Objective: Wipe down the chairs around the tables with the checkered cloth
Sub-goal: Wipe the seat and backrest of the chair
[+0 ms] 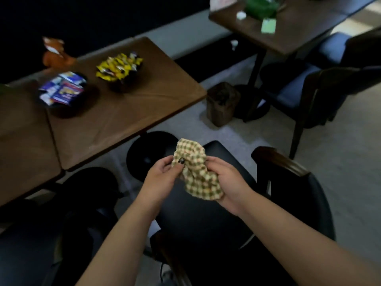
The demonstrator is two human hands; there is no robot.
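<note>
filling the left of the view: brown wooden table, square top, near corner above a round black pedestal base; a second like top abuts it on the left, cut off by the frame edge.
far table, upper right, top cut off by the frame; green blurred object on it, kind not readable, with a pale green card and a small white scrap beside it.
near chair, black padded seat directly under the hands, dark wooden back rail at right; front legs hidden, lower part lost in shadow.
second chair, right, blue-black seat, wooden frame, partly under the far table; back cut off at the frame edge.
dark seat, lower left, mostly in shadow, outline hard to make out.
wooden bin, on the floor between the two tables; contents not legible.
dark bowl of yellow wrapped sweets and dark bowl of blue and white packets, on the near table, apart from each other; print blurred.
orange figure, table's far edge, blurred, kind uncertain.
checkered cloth, green and cream, bunched, held in the air above the near chair's seat, not touching it.
left hand: thumb and fingers pinching the cloth's upper left fold.
right hand: fingers curled round the cloth's lower right part, fingertips hidden behind it.
</note>
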